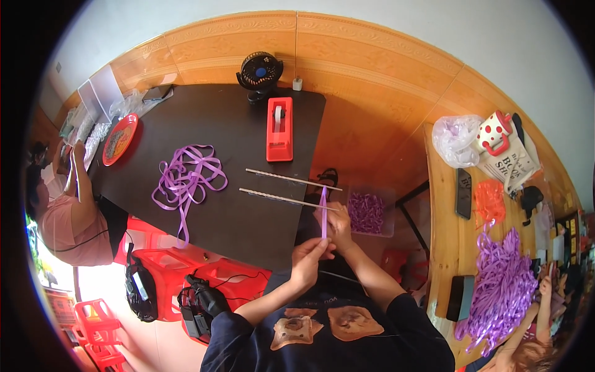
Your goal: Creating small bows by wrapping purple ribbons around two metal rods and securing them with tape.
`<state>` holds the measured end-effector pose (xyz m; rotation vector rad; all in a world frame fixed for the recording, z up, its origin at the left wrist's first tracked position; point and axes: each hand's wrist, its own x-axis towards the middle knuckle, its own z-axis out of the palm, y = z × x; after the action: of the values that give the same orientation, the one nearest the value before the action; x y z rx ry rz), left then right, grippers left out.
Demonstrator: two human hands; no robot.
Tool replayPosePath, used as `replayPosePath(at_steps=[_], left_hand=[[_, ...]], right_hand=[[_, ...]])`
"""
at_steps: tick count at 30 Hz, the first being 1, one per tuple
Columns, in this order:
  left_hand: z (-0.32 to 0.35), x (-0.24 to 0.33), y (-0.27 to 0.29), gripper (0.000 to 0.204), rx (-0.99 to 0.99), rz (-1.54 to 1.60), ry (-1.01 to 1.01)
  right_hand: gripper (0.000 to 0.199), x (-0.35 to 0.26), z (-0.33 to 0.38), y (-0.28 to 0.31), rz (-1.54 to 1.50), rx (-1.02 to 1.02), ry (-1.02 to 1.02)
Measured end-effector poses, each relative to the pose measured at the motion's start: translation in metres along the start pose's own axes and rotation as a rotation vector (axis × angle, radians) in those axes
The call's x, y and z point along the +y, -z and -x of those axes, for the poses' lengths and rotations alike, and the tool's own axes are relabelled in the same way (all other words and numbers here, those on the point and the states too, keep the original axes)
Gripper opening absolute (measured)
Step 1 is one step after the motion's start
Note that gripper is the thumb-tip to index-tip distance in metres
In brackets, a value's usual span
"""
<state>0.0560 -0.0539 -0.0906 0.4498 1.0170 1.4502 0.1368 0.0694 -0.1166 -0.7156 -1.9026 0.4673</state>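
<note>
Two thin metal rods point(273, 194) reach over the right edge of the dark table, side by side. A length of purple ribbon point(324, 214) runs from the rods' ends toward me. My left hand point(306, 262) pinches the ribbon's near end between thumb and fingers. Close against the ribbon, my right hand point(339, 227) is closed, with its fingers curled beneath the rod ends; what they hold is hidden. A loose tangle of purple ribbon point(189, 180) lies on the table, left of the rods.
On the dark table point(229, 130) stand a red tape dispenser point(279, 133), a black fan point(260, 73) and a red plate point(131, 146). A clear bin point(370, 214) of ribbon pieces sits below. Purple ribbon point(502, 282) heaps on the wooden table at right. People sit at both sides.
</note>
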Motion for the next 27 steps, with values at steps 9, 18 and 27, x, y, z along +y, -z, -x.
replayPosePath(at_steps=[9,18,27], left_hand=[[0.07,0.042,0.022,0.018,-0.346,-0.009,0.11],[0.081,0.076,0.024,0.018,-0.416,-0.085,-0.159],[0.07,0.076,0.019,0.063,-0.404,-0.256,-0.228]], right_hand=[[0.015,-0.075,0.078,0.022,-0.547,-0.203,-0.478],[0.02,-0.094,0.098,0.032,-0.703,-0.374,-0.876],[0.01,-0.1,0.095,0.038,-0.777,-0.479,-1.072]])
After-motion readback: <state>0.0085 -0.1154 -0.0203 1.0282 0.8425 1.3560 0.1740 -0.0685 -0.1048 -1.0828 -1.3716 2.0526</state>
